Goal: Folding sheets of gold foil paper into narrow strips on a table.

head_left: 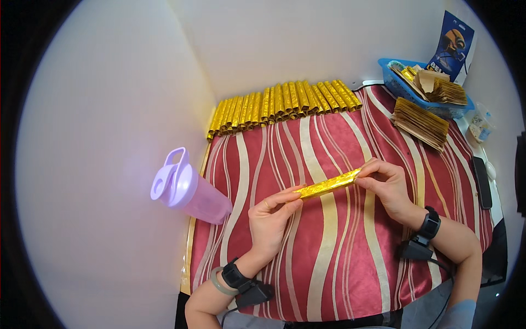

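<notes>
I pinch the gold foil roll [327, 185] at both ends, left hand [269, 219] and right hand [387, 183] each in a narrow grip, and should keep it level above the table [329, 263] while pressing its folds flat.

Both hands up off the table, fingers pinched, wrists banded in black.

The left hand [269, 218] comes in from the lower edge, forearm angled up and to the right, thumb and fingertips closed in a pinch at the top. The right hand [387, 183] reaches in from the right side, elbow bent sharply, wrist cocked, its fingers curled and pinched towards the left hand. The two hands sit apart, the right one slightly higher.
</notes>
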The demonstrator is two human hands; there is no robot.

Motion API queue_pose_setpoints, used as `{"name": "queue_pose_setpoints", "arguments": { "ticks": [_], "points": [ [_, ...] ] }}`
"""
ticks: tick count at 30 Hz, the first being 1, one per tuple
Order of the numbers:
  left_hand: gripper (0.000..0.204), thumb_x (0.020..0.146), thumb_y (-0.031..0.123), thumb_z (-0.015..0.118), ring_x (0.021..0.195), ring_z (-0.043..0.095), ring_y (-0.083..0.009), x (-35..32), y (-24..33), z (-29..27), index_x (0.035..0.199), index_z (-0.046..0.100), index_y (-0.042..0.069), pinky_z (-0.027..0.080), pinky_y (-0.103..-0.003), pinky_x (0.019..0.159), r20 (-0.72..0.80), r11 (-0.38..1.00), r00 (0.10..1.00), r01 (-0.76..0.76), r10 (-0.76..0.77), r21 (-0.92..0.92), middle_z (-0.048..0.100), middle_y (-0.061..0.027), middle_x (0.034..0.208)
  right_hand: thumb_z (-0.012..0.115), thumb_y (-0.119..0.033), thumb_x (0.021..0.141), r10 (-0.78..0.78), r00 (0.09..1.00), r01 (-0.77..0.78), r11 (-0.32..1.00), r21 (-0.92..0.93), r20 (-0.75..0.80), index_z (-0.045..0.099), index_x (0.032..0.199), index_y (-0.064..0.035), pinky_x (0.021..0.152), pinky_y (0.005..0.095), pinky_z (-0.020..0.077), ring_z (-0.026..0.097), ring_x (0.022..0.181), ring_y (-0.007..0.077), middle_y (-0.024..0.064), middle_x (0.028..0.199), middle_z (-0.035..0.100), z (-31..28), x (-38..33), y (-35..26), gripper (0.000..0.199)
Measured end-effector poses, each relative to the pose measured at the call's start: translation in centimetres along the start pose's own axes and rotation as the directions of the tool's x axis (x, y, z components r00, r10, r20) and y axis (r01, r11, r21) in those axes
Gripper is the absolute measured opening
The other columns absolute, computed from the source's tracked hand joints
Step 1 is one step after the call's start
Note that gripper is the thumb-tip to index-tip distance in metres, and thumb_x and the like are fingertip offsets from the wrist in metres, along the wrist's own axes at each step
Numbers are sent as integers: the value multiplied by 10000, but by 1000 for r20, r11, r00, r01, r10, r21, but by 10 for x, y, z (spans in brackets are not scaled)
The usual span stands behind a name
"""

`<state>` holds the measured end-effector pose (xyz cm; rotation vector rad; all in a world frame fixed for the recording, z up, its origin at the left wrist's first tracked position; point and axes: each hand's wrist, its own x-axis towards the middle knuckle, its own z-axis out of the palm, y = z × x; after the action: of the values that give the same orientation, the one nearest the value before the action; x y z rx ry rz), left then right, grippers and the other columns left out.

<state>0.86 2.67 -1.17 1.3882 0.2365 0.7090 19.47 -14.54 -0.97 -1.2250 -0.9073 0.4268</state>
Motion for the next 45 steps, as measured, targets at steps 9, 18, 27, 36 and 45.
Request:
{"name": "queue_pose_setpoints", "arguments": {
  "ticks": [9,18,27,36,45],
  "points": [
    [320,959,64,533,979,632,-126,10,-3,6,1273,563,9,515,-236,824,-95,944,943,324,-319,54,606,-70,1231,629,-140,914,42,987,-55,995,-80,-155,484,1369,-4,862,232,440,539,996,70,33,1159,591,-28,46,2,496],
    [255,938,26,532,905,629,-115,7,-16,-3,1178,608,-12,503,-237,820,-43,948,948,316,-314,35,641,-64,1071,668,-278,906,249,968,-246,966,-84,34,185,1495,33,793,243,440,530,883,101,56,1005,585,-8,140,58,822],
    [216,934,26,542,869,628,-101,5,-17,-5,1127,632,-14,492,-222,802,-30,951,951,309,-308,27,659,-61,1039,599,-210,935,226,974,-213,948,-238,30,445,1378,43,800,235,455,546,883,92,62,1050,604,0,168,91,533],
    [256,943,56,557,964,621,-133,8,-19,-2,1186,584,-21,479,-250,901,112,967,961,248,-253,56,651,-88,1106,516,-80,957,277,944,-274,961,43,-179,610,1178,25,835,246,512,619,961,126,76,1087,633,14,144,57,262],
    [538,946,246,603,1014,624,-161,19,6,101,1375,375,12,480,-308,940,328,852,846,493,-421,-176,610,-81,1195,483,-28,938,253,803,132,807,576,-539,506,1204,-20,764,273,504,591,904,166,86,1060,560,20,133,13,267]
  ]
}}
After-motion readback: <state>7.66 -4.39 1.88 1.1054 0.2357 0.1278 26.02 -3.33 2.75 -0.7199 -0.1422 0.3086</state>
